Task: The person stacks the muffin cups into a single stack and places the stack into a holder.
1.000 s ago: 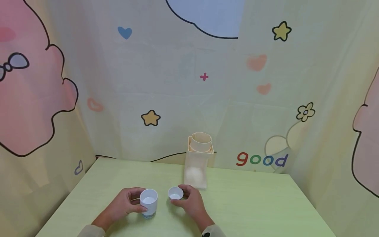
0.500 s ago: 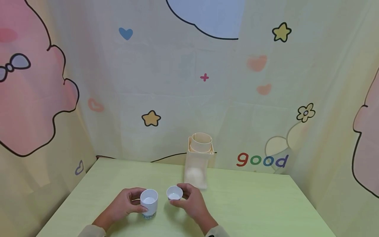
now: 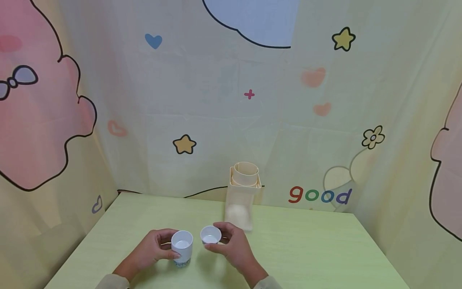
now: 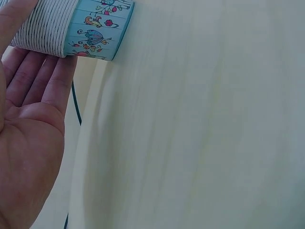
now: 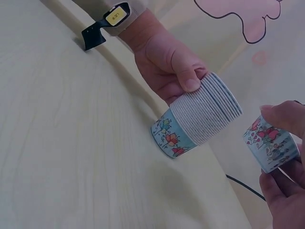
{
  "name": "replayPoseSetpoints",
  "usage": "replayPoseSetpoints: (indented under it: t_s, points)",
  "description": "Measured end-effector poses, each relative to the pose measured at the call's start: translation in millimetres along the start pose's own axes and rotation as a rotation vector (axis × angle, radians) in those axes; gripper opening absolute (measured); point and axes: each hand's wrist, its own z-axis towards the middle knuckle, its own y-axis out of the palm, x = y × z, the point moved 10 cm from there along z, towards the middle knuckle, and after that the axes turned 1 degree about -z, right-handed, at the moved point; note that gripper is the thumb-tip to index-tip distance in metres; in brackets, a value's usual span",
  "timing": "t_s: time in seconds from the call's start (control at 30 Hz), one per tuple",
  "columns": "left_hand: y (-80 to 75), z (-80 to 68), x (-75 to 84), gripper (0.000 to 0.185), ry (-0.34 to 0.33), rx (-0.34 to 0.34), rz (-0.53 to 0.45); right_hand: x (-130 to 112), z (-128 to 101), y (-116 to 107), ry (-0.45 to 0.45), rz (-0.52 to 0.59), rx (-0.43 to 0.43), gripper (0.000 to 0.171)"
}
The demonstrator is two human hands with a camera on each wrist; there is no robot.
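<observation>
My left hand (image 3: 149, 249) grips a stack of paper cups (image 3: 183, 252) upright, thumb on the near side and fingers behind. The stacked white rims show closely in the right wrist view, above the blue, flower-printed wall of the lowest cup (image 5: 174, 136). To its right, my right hand (image 3: 236, 247) pinches a paper cup (image 3: 211, 235) between thumb and fingers, mouth upward. That cup carries the same blue print with red flowers (image 5: 269, 133). A narrow gap separates it from the stack, and its rim stands slightly higher than the stack's in the head view.
Behind the right hand stands a beige plastic holder (image 3: 239, 200) with a round tube (image 3: 245, 173) on top, near the back edge of the pale green table (image 3: 310, 249). A printed cloth (image 3: 216, 88) hangs behind the table and along both sides.
My right hand has lifted slightly and shifted a little left with its cup, toward the stack. My left hand and the stack have stayed nearly still.
</observation>
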Motion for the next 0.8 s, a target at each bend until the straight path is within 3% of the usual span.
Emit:
replayPoseSetpoints:
  t_s: [0.8]
  points:
    - [-0.5,0.3,-0.4,0.065,0.001,-0.009,-0.010,-24.6,5.5,35.3,-0.047,0.013,-0.014,0.056]
